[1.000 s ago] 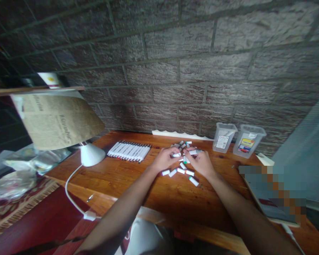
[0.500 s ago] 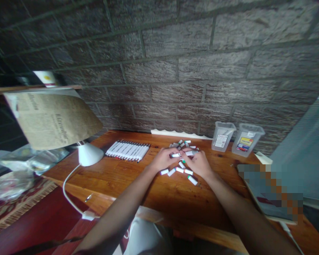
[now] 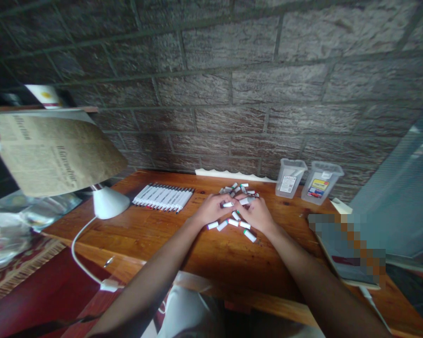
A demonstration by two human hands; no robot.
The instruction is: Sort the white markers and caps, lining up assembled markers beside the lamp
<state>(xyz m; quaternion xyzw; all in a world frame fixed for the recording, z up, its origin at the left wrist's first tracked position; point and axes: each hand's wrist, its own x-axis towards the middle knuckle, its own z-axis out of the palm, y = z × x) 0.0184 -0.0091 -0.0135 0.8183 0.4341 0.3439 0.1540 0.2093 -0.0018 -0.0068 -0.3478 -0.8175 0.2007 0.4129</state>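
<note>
My left hand [image 3: 212,210] and my right hand [image 3: 254,215] meet, fingertips close together, over a loose heap of white markers [image 3: 237,189] on the wooden table [image 3: 211,249]. The left fingers cover most of a white marker [image 3: 227,204], and the right fingers rest on another white marker [image 3: 246,201]. Several more markers with coloured ends lie scattered just below my hands, such as a green-ended marker [image 3: 249,236]. Left of my hands lies a neat side-by-side row of markers [image 3: 162,197].
Two clear plastic containers [image 3: 305,180] with labels stand by the brick wall [image 3: 232,94]. A white desk lamp [image 3: 109,203] with a cable and a paper sheet [image 3: 52,152] are at left. A pixelated flat object [image 3: 348,249] lies at right.
The whole view has drifted left and slightly up. My hands stay together over the same markers, with no visible change in what they hold.
</note>
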